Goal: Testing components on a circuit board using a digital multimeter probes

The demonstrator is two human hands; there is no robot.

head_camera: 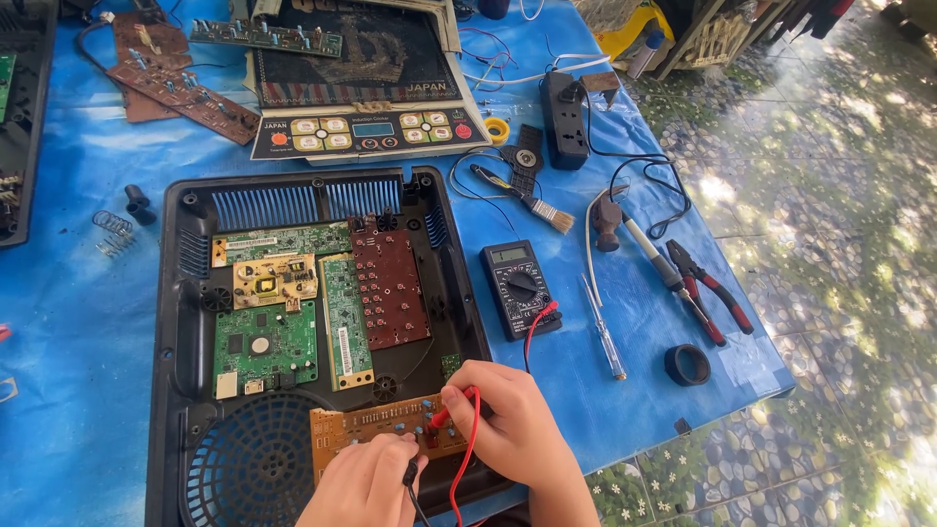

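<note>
Fingers (459,398) of my right hand (512,429) pinch the red probe (444,415) near its tip, pressing it down onto the orange circuit board (376,425) that sits at the near edge of the open black appliance casing (176,322); my left hand (366,483) is clenched around the black probe (410,475), its tip at the same board, though the exact contact point is hidden under my knuckles. To do this well, I judge, both tips should sit steady on single solder points — a slip could bridge neighbouring pins — and the red lead (467,459) looping between my hands should stay slack so it does not tug the probe off.

Beyond my hands, the casing also holds green boards (268,342), a tan board (275,280) and a brown board (390,288), with a round vent grille (249,468) just beside the orange one. The black multimeter (519,288) lies on the blue worktop (78,293) to the right of the casing — I must glance well away from the probes to read it. Further right lie a clear-handled screwdriver (603,337), red-handled pliers (711,293), a soldering iron (652,256), a roll of black tape (688,364) and a small brush (532,202). A power strip (564,117) and the lifted control panel (366,132) rest at the far side; loose springs (112,232) lie to the left. Nothing crowds my wrists, but the casing's near rim hems them in.
</note>
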